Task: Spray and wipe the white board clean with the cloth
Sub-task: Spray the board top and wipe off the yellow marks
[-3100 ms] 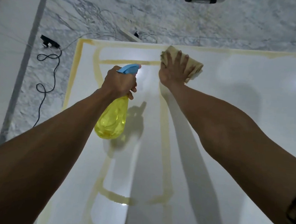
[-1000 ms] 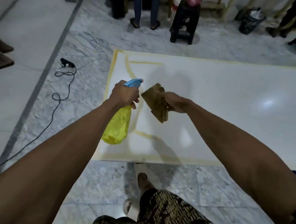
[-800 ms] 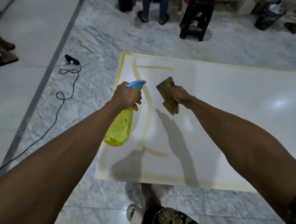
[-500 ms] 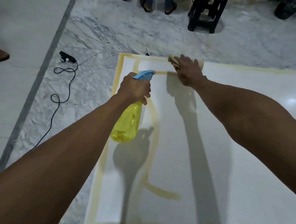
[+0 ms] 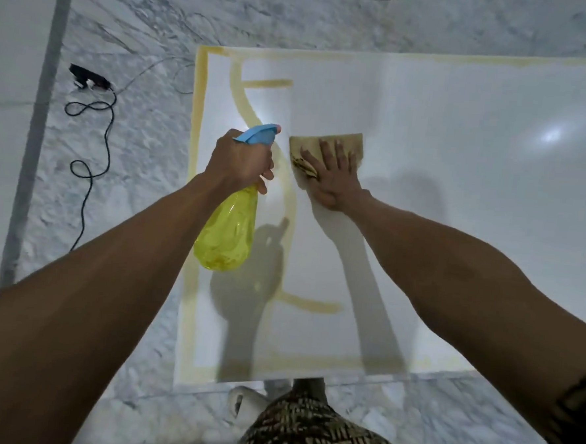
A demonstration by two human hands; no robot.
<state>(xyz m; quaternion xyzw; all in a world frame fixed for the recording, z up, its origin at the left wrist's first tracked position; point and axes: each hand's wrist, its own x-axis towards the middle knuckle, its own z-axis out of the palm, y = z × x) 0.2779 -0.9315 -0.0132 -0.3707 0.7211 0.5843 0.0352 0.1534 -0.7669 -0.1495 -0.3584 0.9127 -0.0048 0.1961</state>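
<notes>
A view from above looks down on a white board (image 5: 439,213) lying flat on a grey marble floor (image 5: 144,164). Two bare arms reach forward over it.

The right hand (image 5: 332,176) lies flat and spread, palm down, pressing a tan cloth (image 5: 327,148) against the board. The cloth sits under the fingers (image 5: 325,151) and sticks out beyond the fingertips and to their left; it is not gripped, only pinned beneath the open palm.

The left hand (image 5: 242,162) is clenched around the neck of a spray bottle (image 5: 227,235), held in the air just left of the cloth. The bottle's yellow body hangs down below the fist, and its blue nozzle (image 5: 260,137) points away from the person, toward the far side of the board. Its shadow falls on the board below.

Yellow streaks (image 5: 286,200) mark the board: a band along the left edge, a curved line passing between the two hands, and fainter traces along the far and near edges. The area to the right of the cloth looks plain white.

A black cable (image 5: 91,130) coils on the floor to the left. Patterned clothing (image 5: 309,432) shows at the bottom edge.
</notes>
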